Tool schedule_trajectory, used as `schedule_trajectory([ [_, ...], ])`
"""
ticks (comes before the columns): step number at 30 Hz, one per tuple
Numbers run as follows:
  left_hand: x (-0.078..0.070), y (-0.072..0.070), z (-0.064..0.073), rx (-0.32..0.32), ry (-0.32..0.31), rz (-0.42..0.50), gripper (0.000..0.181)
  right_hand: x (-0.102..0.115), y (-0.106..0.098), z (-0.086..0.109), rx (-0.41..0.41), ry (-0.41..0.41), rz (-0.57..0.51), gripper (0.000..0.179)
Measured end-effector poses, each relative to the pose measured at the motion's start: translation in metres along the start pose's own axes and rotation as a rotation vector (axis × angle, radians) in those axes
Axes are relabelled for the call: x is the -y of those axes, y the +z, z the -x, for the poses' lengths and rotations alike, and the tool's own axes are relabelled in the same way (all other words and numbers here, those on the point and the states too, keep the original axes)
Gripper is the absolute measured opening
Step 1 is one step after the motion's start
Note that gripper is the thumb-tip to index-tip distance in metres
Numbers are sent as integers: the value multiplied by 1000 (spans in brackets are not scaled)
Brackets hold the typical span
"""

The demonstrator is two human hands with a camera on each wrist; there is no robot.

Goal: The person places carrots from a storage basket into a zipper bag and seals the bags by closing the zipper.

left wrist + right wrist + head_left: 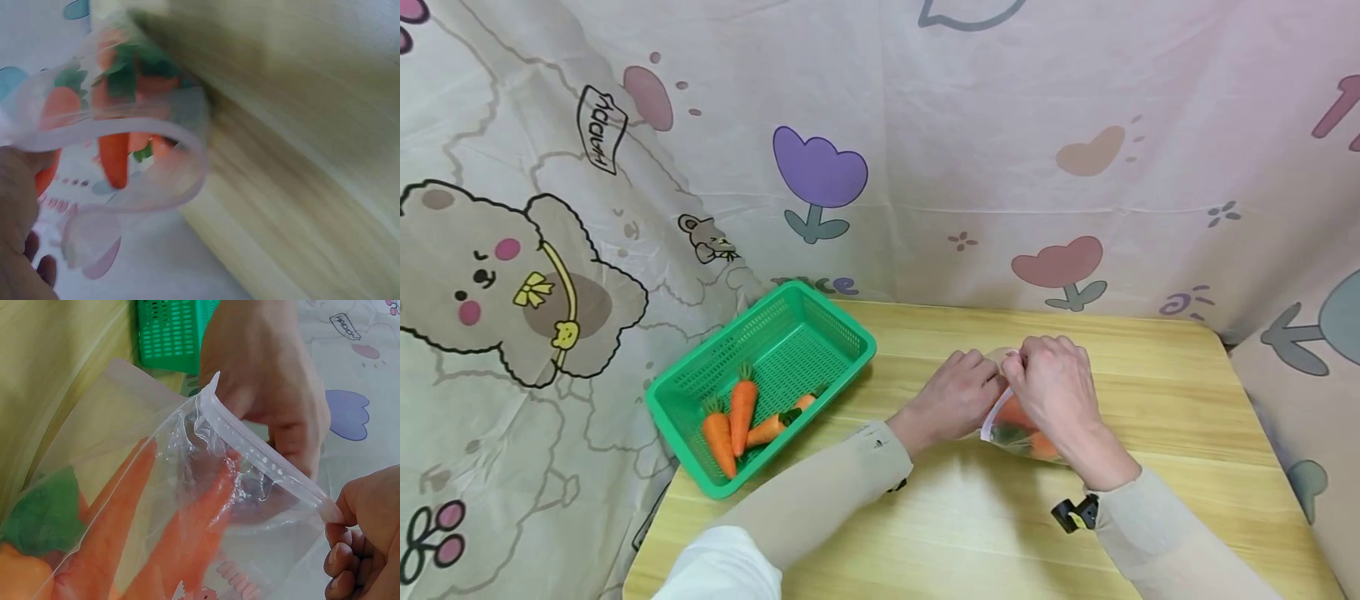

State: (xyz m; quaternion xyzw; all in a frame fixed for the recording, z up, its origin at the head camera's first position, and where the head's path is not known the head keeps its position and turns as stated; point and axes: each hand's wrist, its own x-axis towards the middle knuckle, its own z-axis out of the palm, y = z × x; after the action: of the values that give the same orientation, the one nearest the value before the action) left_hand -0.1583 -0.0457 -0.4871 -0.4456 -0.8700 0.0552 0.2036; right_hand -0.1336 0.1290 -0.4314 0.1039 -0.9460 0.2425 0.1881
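Note:
A clear zip bag (1024,442) with a pale zip strip stands on the table, its mouth gaping in the left wrist view. Inside are several orange carrots (112,519) with green tops, seen through the plastic in the right wrist view. My left hand (951,396) grips one side of the bag's mouth, fingers curled; its fingertips are partly hidden. On the opposite side my right hand (1058,387) pinches the end of the zip strip between thumb and fingers.
Left of the hands, a green plastic basket (790,362) sits at the table's left side with several carrots (743,408) in it. The wooden table (1165,417) meets a printed cloth (940,150) at the back and sides.

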Motion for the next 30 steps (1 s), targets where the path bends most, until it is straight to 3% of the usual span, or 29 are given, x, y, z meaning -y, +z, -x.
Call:
schedule_trajectory([
  [5,-7,11,-7,-7,-18,-38,29,-2,-1,0,17,16,0,31],
  [10,-7,17,-9,31,-14,-70,23,-6,0,0,14,19,0,31],
  [15,-5,18,-7,46,0,-92,16,-8,0,-1,7,18,-3,33],
  [21,-7,13,-10,51,-45,-92,13,-7,-1,-2,9,26,-11,32],
  [30,-8,-1,-10,196,-53,-40,20,-8,1,-2,3,28,-14,31],
])
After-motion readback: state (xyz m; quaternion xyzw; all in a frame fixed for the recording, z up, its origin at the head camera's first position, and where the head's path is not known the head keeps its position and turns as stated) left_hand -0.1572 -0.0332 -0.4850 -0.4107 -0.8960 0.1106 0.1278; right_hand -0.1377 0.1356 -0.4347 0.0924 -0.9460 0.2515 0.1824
